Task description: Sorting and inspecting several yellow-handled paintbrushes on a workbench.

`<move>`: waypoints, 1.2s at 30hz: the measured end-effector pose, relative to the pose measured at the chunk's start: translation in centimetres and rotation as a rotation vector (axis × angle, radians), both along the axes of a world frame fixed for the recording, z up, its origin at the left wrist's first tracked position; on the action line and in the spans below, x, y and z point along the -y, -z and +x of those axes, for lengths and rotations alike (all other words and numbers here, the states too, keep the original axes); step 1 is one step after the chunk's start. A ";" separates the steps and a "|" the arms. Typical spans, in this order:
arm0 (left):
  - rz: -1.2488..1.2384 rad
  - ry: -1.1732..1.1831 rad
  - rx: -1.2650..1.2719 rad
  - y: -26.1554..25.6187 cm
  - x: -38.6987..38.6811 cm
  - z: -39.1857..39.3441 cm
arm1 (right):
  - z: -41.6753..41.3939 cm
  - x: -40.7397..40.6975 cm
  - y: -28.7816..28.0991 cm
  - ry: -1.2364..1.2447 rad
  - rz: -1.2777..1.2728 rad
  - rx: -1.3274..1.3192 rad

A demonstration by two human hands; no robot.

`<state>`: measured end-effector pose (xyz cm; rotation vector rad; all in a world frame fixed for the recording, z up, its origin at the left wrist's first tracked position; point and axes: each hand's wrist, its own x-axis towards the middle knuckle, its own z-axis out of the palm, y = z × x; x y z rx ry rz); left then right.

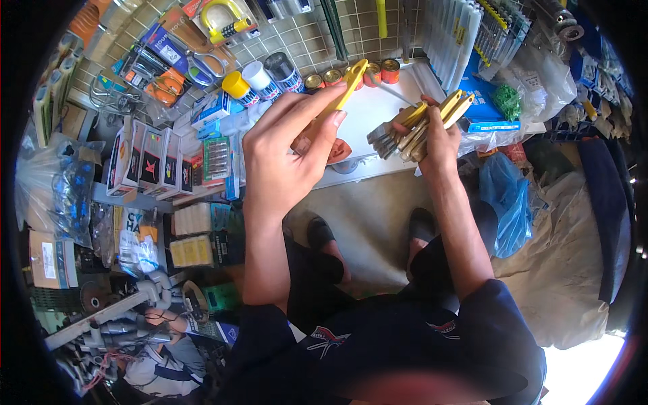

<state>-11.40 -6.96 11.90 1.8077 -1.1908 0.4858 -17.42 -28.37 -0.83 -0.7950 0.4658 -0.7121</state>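
My left hand pinches a yellow handle between thumb and forefinger, its tip pointing up and away. The lower part of that tool is hidden behind my fingers. A bundle of flat paintbrushes with yellow handles sits in my right hand, bristle ends toward the left. One thin metal rod reaches from the wire grid side to a brush handle in the bundle. Below both hands lies a white shelf top, with a reddish-orange item partly covered by my left hand.
Small cans line the back by a wire grid. Spray cans and boxes crowd the left. At right are a blue box and a blue plastic bag. Another person is at lower left.
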 end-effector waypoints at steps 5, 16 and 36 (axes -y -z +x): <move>-0.034 0.049 -0.100 -0.4 0.0 -0.7 | -0.2 0.1 -0.5 0.038 -0.039 0.007; -0.034 0.043 -0.078 0.0 0.7 -1.4 | -0.3 0.1 -0.3 0.063 -0.131 0.042; 0.002 0.046 -0.261 1.9 0.9 0.4 | -0.2 -0.7 -0.6 0.052 -0.169 0.038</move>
